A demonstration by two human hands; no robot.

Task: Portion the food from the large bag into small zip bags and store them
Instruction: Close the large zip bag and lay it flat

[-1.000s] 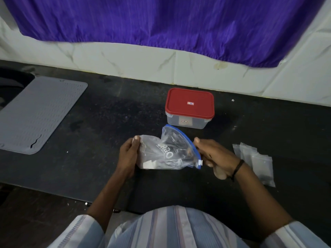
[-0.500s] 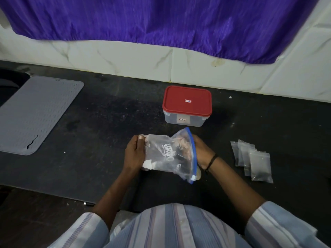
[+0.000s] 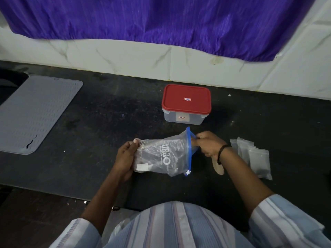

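Observation:
A large clear zip bag (image 3: 162, 154) with white lettering and a blue zip strip lies on its side just above the black counter (image 3: 100, 122). My left hand (image 3: 125, 156) grips its bottom end. My right hand (image 3: 206, 144) pinches the blue zip edge at the bag's mouth, near the top. A wooden spoon (image 3: 218, 167) sticks out below my right wrist. Several small clear zip bags (image 3: 254, 156) lie overlapped to the right. What the large bag holds is hard to make out.
A clear box with a red lid (image 3: 186, 102) stands shut behind the bag. A grey ribbed mat (image 3: 34, 113) lies at the left. The white tiled wall (image 3: 125, 59) and a purple curtain (image 3: 161, 17) close off the back.
My right hand has come from behind the bag up to the top of the blue zip edge. The bag's mouth has tilted upward. My left hand keeps its grip.

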